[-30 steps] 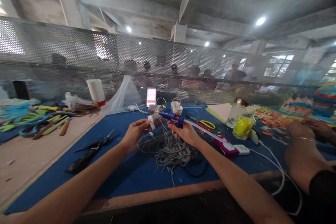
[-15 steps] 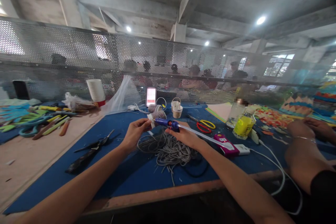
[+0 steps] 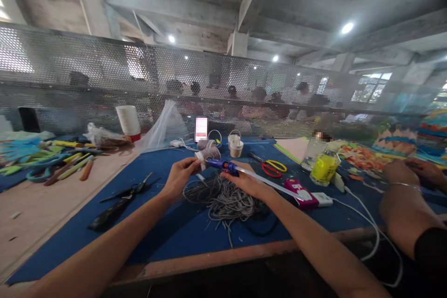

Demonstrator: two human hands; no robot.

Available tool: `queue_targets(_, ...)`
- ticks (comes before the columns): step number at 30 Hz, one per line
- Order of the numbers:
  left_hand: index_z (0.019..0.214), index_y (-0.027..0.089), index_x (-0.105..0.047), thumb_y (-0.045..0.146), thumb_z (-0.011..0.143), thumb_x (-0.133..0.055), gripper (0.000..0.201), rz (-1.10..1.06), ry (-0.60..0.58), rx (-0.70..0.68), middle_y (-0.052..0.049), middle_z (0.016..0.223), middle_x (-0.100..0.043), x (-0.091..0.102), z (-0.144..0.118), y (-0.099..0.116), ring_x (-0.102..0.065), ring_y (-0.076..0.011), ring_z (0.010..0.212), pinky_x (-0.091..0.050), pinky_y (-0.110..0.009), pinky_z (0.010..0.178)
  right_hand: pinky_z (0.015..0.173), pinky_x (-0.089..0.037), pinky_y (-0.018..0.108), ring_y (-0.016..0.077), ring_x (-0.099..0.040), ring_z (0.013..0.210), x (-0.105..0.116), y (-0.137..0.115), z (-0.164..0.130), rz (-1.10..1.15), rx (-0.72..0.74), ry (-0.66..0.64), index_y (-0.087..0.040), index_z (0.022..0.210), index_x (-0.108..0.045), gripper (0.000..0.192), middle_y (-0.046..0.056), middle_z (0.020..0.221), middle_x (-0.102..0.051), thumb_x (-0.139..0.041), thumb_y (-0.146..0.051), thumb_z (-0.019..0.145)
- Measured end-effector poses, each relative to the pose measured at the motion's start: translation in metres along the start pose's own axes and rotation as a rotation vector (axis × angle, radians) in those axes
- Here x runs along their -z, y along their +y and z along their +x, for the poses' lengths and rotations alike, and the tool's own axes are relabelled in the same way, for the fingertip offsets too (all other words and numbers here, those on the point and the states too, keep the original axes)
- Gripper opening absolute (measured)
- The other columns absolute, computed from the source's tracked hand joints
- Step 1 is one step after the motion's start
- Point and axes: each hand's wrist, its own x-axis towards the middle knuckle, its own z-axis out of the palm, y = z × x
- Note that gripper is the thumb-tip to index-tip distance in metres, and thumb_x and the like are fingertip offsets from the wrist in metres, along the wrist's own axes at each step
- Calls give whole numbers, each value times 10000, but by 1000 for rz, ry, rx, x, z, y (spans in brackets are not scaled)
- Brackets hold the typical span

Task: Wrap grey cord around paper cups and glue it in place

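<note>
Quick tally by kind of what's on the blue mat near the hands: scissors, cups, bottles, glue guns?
Scissors: 2 (black, yellow-handled)
Cups: 1
Bottles: 1, yellow
Glue guns: 1, in the right hand
Total: 5

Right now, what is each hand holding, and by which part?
The right hand grips the blue glue gun around its body, nozzle toward the left hand, which pinches the end of the small cord-wrapped cup near its white rim.
</note>
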Motion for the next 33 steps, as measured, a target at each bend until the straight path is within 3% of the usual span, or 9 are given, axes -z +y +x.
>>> queue_targets(33,827,144,-735,440,680,-724,331,-2,40,-12,-31,749,-680,0,0,2,-607,-166,711,-508,-337,791,586,-316,228,118,-451,637,0,0,0,-56,0,-29,-194,755,-506,335,-25,691,-517,-541,-511,856)
